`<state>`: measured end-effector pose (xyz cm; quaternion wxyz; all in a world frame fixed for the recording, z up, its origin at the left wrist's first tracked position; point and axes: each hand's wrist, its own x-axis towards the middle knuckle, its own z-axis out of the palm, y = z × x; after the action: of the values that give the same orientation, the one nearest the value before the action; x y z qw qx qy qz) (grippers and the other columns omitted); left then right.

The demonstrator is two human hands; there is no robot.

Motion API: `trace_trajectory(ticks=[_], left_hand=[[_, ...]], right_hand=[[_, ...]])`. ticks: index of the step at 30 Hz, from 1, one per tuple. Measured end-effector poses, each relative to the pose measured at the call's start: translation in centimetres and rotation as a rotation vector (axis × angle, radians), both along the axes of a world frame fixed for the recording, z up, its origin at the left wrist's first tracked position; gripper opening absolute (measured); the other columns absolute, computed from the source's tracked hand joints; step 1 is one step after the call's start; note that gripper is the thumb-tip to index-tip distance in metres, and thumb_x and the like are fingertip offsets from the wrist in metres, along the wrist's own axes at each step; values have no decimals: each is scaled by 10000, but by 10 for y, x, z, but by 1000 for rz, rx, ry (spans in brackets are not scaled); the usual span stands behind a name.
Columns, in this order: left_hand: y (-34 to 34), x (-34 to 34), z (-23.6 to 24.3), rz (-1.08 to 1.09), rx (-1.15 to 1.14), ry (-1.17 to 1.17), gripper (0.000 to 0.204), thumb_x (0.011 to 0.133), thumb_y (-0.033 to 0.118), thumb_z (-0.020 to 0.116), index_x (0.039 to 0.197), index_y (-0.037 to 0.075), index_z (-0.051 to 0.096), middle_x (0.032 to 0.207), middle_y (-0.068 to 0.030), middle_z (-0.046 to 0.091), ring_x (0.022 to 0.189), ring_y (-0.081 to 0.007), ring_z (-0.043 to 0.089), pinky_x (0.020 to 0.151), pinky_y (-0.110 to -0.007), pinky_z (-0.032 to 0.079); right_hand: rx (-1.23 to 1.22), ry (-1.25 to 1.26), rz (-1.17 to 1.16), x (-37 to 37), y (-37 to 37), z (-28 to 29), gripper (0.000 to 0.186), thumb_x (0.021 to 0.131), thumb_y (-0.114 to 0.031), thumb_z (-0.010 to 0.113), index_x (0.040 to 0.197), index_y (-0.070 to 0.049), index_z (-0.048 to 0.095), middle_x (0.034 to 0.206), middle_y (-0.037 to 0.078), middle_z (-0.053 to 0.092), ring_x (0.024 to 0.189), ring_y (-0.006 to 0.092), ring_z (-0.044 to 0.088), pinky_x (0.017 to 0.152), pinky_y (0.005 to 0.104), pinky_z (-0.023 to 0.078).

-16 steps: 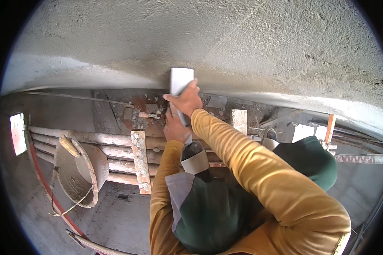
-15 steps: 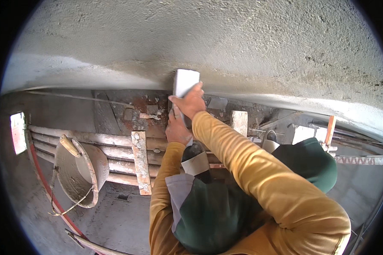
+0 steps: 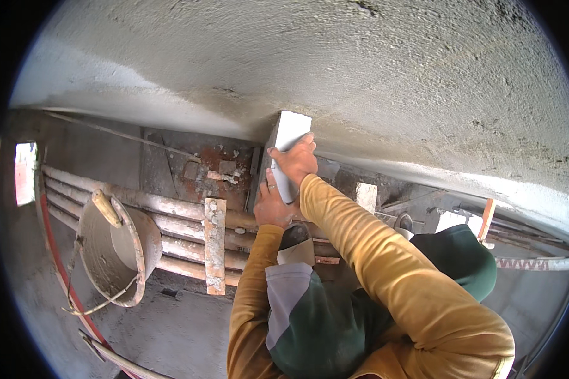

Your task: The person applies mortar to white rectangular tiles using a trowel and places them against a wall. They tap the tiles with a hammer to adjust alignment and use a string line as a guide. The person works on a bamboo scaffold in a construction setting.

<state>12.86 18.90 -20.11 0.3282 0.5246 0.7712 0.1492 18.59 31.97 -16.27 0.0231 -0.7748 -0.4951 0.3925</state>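
Observation:
A long, pale, rectangular bar, like a plasterer's straightedge (image 3: 293, 129), stands with its far end against the rough grey plastered wall (image 3: 373, 69). My right hand (image 3: 297, 162) is closed round its upper part, thumb on the left side and fingers on the right. Lower down, my left hand (image 3: 274, 207) grips the same bar, fingers pointing up along it. Part of the lower end is hidden by my hands and forearms.
A mortar-stained bucket (image 3: 152, 237) with a wooden tool handle (image 3: 106, 208) at its rim stands at left. Several round poles (image 3: 177, 225) form a platform under me, crossed by a board (image 3: 215, 246). A red-edged hose or strip (image 3: 57, 246) runs at far left. Rubble (image 3: 224, 167) lies below the wall.
Both hands and the straightedge have shifted slightly right in the picture, and the bar's left side shows more. The view has tilted a little too. My grip looks the same.

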Motion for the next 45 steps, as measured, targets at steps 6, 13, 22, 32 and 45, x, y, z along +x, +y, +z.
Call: trace_trajectory(ticks=[6,13,22,32,45], left_hand=[[4,-2,-3,-11,7,43,1107,677,591,727,1483,25,220,1218,-202,486,1074,-408,563,828,-497,515],[-5,-10,8,40,22,-15,1222,599,525,830,1492,11,173,1462,-273,331,1310,-435,390,1031,-488,403],[-31,-8,-7,18,-33,-1,1154,632,471,800,1480,3,172,1352,-296,436,1177,-430,523,952,-479,470],[-23,2,6,74,-122,22,1127,626,434,792,1479,-10,205,1436,-248,401,1285,-378,462,1039,-431,412],[-29,-32,-27,253,25,-458,1000,701,446,816,1413,-63,333,1339,-284,486,1231,-373,508,1001,-411,428]], right_hand=[[-11,39,-43,-1,-4,-2,1162,702,-414,797,1445,93,62,1327,282,418,1101,407,587,919,435,502],[-9,170,88,53,-22,-6,1063,790,-545,674,1451,115,167,1390,349,390,1236,436,495,1054,413,400],[-110,355,333,77,-30,-19,982,848,-569,604,1431,130,239,1354,344,453,1280,400,468,1080,387,367],[-120,366,414,74,-31,-35,892,881,-439,614,1416,153,216,1260,351,525,1215,395,527,1031,402,411],[-110,324,380,81,-26,-28,874,859,-495,609,1387,135,314,1261,322,544,1215,391,532,1032,405,413]])
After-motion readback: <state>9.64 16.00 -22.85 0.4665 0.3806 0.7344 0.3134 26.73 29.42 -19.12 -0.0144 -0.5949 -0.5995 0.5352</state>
